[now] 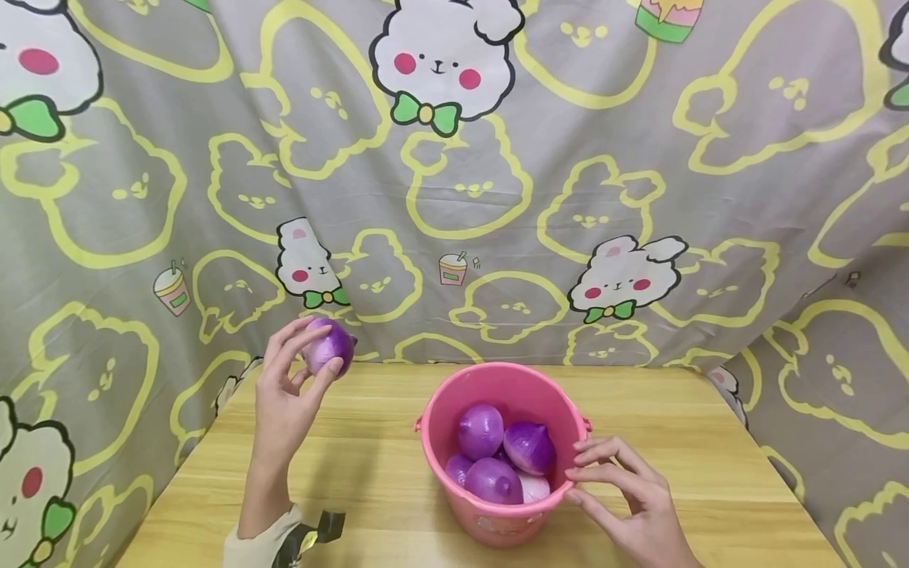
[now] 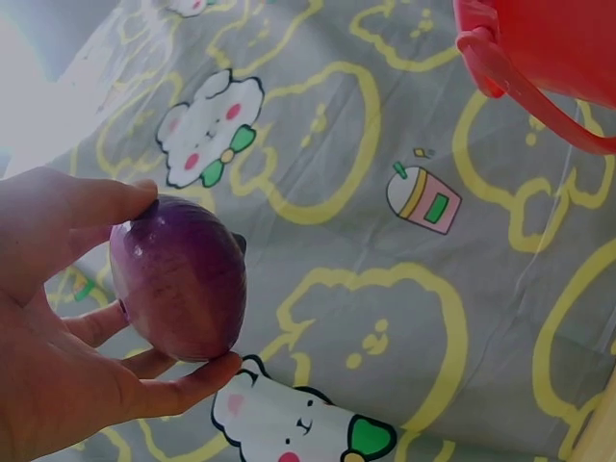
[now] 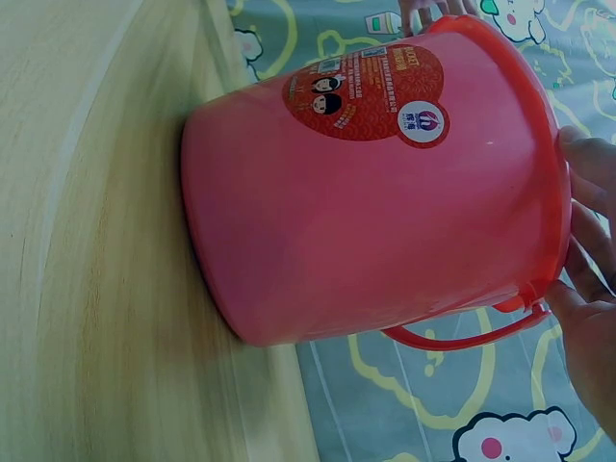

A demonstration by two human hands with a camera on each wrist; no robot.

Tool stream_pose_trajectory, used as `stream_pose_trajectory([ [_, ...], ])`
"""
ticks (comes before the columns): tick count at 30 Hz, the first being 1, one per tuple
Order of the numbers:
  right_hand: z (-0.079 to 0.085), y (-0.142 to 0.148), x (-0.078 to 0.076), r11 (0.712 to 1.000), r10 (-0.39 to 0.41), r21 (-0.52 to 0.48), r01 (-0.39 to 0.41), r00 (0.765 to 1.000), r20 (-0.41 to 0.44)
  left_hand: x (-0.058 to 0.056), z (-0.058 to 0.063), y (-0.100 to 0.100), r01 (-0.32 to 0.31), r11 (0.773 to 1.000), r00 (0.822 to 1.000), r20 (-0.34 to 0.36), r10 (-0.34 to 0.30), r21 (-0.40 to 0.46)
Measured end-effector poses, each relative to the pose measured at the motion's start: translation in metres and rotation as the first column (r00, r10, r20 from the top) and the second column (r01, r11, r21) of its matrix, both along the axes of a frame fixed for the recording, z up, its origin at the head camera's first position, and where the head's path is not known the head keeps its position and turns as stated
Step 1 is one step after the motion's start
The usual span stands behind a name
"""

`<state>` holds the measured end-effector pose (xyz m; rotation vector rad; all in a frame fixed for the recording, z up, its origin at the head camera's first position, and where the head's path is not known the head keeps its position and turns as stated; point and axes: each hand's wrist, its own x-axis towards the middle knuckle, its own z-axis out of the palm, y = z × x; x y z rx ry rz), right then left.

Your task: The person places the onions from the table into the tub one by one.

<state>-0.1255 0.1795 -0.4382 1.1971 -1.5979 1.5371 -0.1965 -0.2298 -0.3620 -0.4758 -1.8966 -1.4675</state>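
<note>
My left hand (image 1: 289,398) pinches a purple onion (image 1: 330,347) between thumb and fingertips, raised above the table to the left of a pink bucket (image 1: 454,505). In the left wrist view the same onion (image 2: 183,279) shows its glossy skin, with fingers on either side. My right hand (image 1: 632,497) holds the bucket's rim at its right side, thumb and fingertips on the edge. Several purple onions (image 1: 493,480) lie inside the bucket, along with a paler, whitish one (image 1: 534,487) partly covered by them. The right wrist view shows the bucket's outer wall (image 3: 385,212) with a red label.
The bucket stands on a light wooden table (image 1: 376,442). A grey curtain (image 1: 490,260) with yellow outlines and white rabbit faces hangs behind and around the table. The bucket's handle (image 3: 472,337) hangs down along its side.
</note>
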Motion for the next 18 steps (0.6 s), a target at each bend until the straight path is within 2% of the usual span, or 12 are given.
stream_pose_trajectory([
  [5,0.000,0.000,0.000,1.000,0.007,0.009,-0.007,1.000,-0.006,0.006,0.001,0.000,0.011,1.000,1.000,0.006,-0.011,0.013],
  [11,-0.001,-0.001,0.000,1.000,0.017,0.009,-0.017,1.000,-0.013,0.012,0.001,0.001,0.062,0.997,0.998,0.003,-0.062,0.043],
  [18,0.001,0.001,-0.004,1.000,-0.005,0.013,0.005,0.999,-0.035,0.010,0.006,0.008,0.097,0.995,0.995,-0.001,-0.097,0.037],
])
